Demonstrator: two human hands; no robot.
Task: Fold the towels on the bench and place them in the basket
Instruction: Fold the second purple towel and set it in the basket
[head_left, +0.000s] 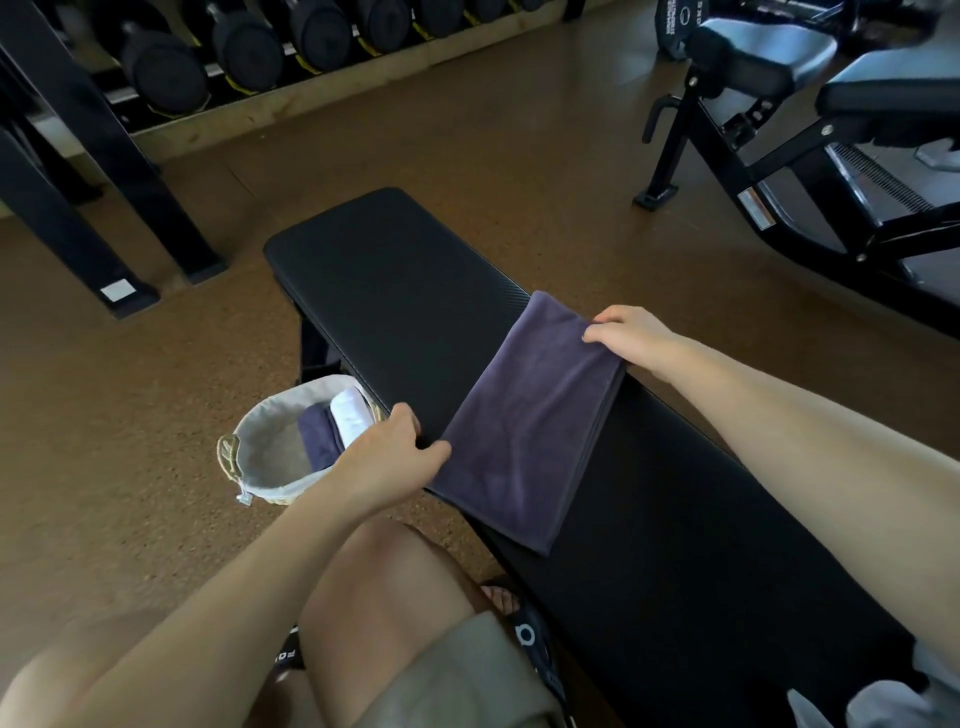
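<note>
Black padded surface (395, 270) on brown gym floor (130, 415), dumbbell rack (218, 57) behind. Left hand (387, 457) and right hand (631, 338) each grip pinching purple towel (524, 421) at opposite edges.

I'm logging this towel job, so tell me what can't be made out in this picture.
Head view only:
- Basket: the left hand and forearm cover its near side, so the full contents are unclear.
- Purple towel: the number of folded layers is hidden underneath.
- Right hand: the fingertips curl out of sight at the towel's edge.
- Pale cloth: cut off at the frame's bottom right corner.
</note>
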